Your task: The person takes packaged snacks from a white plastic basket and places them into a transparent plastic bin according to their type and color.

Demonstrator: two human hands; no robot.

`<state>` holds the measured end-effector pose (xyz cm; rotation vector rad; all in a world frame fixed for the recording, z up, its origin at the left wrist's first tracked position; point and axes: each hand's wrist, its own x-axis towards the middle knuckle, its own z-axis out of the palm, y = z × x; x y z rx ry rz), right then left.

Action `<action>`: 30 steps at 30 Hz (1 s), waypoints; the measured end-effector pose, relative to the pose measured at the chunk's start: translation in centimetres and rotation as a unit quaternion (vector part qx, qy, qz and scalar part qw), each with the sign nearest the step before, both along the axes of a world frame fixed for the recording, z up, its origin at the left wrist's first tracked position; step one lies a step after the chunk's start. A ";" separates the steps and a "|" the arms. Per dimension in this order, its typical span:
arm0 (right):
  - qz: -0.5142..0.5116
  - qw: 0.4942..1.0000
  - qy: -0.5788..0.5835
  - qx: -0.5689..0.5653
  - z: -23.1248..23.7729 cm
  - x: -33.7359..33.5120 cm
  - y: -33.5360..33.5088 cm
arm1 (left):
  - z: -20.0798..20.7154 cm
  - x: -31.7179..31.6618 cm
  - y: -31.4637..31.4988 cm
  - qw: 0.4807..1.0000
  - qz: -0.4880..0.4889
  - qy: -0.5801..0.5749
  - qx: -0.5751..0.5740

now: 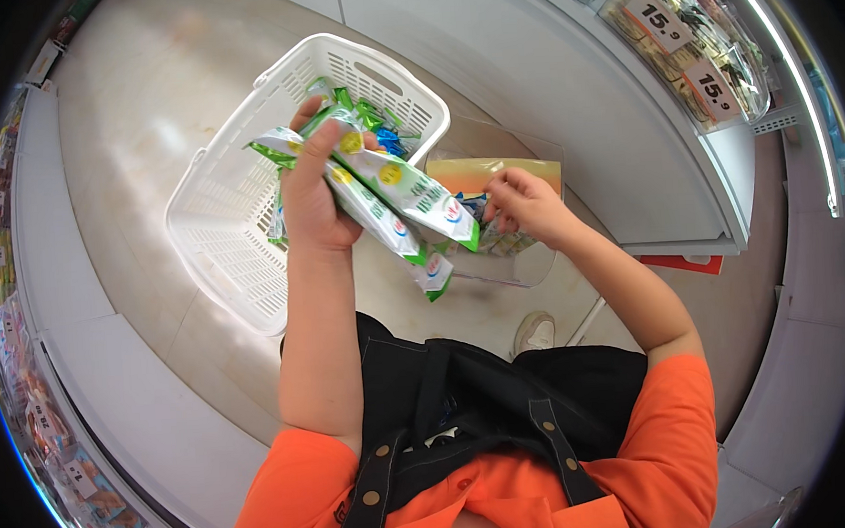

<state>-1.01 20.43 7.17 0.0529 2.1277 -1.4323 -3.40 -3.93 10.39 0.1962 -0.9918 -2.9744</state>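
Green-and-white packets (407,187) are slanting lengthwise from the clasping left hand (318,195) toward the right hand (532,208), whose grip I cannot tell.

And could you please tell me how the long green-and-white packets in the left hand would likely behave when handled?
The long packets are probably fairly stiff, since they stick out straight beyond the left hand without visible sagging. Their smooth, shiny wrapping may make them somewhat slippery against one another.

free: above white basket (241,264), left side | obstacles: held packets (394,175), left hand (323,193), basket rim (444,119)
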 end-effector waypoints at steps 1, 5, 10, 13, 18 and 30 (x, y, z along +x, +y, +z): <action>-0.083 0.971 -0.100 -0.201 1.2 0.1 -0.3 | 0.0 0.2 0.5 1.000 -0.011 0.022 0.003; -0.021 0.968 -0.024 -0.248 4.4 2.1 -4.0 | 1.4 1.3 2.5 0.996 -0.032 0.056 0.062; -0.045 0.987 0.034 -0.150 6.1 2.1 -3.2 | 1.5 1.9 3.1 0.997 -0.016 0.074 -0.004; -0.059 0.980 0.149 -0.116 6.6 2.3 -3.0 | 0.3 1.5 2.7 0.993 0.003 0.082 -0.081; 0.027 0.907 0.411 0.090 8.4 2.2 -2.6 | 1.1 2.0 2.8 0.995 -0.027 0.085 -0.048; -0.066 0.898 0.173 -0.398 8.4 2.2 -2.6 | 1.3 2.4 2.4 0.976 -0.062 0.149 0.143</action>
